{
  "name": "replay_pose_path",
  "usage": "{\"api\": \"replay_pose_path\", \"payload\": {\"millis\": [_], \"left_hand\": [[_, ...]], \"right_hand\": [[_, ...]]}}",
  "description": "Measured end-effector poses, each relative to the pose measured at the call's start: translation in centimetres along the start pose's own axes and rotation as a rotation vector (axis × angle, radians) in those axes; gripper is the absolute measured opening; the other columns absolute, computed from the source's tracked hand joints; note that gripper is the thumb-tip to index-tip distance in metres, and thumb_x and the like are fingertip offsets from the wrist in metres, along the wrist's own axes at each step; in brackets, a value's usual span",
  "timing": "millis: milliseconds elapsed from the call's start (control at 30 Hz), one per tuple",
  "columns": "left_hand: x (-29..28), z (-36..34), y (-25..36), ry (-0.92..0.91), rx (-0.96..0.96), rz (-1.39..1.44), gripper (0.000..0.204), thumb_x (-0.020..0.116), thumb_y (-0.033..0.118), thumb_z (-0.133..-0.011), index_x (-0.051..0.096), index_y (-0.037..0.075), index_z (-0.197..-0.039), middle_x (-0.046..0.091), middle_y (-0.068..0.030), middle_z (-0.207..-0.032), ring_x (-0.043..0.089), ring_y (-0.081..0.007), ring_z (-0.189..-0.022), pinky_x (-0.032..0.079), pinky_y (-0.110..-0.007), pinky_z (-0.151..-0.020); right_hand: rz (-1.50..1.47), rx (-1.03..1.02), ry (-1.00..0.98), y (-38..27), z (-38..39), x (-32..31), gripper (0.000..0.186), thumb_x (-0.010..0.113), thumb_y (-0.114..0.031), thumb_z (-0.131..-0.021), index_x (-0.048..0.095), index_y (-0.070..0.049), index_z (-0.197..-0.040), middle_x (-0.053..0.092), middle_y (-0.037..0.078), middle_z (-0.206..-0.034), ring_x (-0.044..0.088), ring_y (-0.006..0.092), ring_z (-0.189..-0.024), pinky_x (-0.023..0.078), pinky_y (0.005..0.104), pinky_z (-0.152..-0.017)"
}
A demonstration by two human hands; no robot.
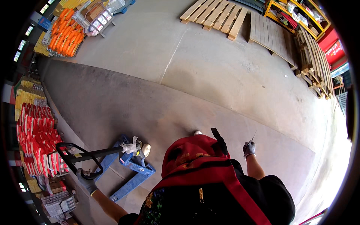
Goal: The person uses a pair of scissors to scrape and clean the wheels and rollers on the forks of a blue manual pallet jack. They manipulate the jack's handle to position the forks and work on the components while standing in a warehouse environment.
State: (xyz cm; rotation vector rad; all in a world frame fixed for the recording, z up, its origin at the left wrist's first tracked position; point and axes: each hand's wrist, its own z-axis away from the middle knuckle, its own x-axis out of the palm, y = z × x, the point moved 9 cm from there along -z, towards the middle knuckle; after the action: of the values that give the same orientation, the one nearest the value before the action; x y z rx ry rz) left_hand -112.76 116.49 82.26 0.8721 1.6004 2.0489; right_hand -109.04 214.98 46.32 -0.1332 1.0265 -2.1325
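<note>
My left hand (87, 179), in a grey glove, is closed round the lower corner of a black loop handle (60, 152). The handle belongs to a blue pallet jack (133, 180), which stands on the floor at my left with its forks pointing back past me. White wrapping (130, 147) is tied round the lower end of its shaft. Out to my right, my right hand (249, 149), gloved too, is closed on a thin pointed thing (254, 135) that sticks up from the fingers; its kind is too small to make out.
Red bags (35, 138) are stacked along the left side, with orange bags (65, 33) and a loaded cart (98, 20) farther off. Wooden pallets (215, 15) lie at the far right, several stacked (315, 63) beside a yellow shelf rack (300, 13). A concrete floor (195, 78) spreads ahead.
</note>
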Motion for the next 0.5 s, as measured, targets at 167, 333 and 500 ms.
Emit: {"api": "replay_pose_path", "payload": {"millis": [167,333,500], "left_hand": [[-1.4,0.3,-1.4,0.153,-0.042,-0.027,0.014,0.054,0.023,-0.092,0.055,0.008,-0.089,0.046,-0.0003,-0.053,0.046,-0.0134,-0.046,0.052,-0.034,-0.061],[13.7,-3.8,-4.7,0.324,-0.041,-0.178,0.018,0.059,0.021,-0.087,0.057,0.007,-0.076,0.046,-0.0017,-0.051,0.044,-0.0134,-0.041,0.052,-0.035,-0.057],[28.9,-3.9,-12.0,0.354,-0.213,-0.313,0.009,0.063,0.009,-0.081,0.056,0.004,-0.079,0.05,-0.002,-0.052,0.042,-0.0096,-0.035,0.036,-0.023,-0.034]], "right_hand": [[0.349,-0.442,-0.243,-27.2,-5.9,23.0,0.037,0.065,-0.012,-0.082,0.049,-0.011,-0.116,0.054,0.002,-0.067,0.053,0.0104,-0.051,0.04,0.0255,-0.041],[0.171,-0.481,-0.55,-41.0,-9.2,43.6,0.043,0.065,-0.012,-0.084,0.044,-0.012,-0.122,0.06,0.006,-0.078,0.056,0.0119,-0.055,0.041,0.0229,-0.043],[0.41,-0.227,-0.733,-37.2,-7.9,56.9,0.047,0.069,-0.017,-0.084,0.044,-0.016,-0.123,0.061,0.009,-0.081,0.056,0.0146,-0.053,0.038,0.0216,-0.039]]}}
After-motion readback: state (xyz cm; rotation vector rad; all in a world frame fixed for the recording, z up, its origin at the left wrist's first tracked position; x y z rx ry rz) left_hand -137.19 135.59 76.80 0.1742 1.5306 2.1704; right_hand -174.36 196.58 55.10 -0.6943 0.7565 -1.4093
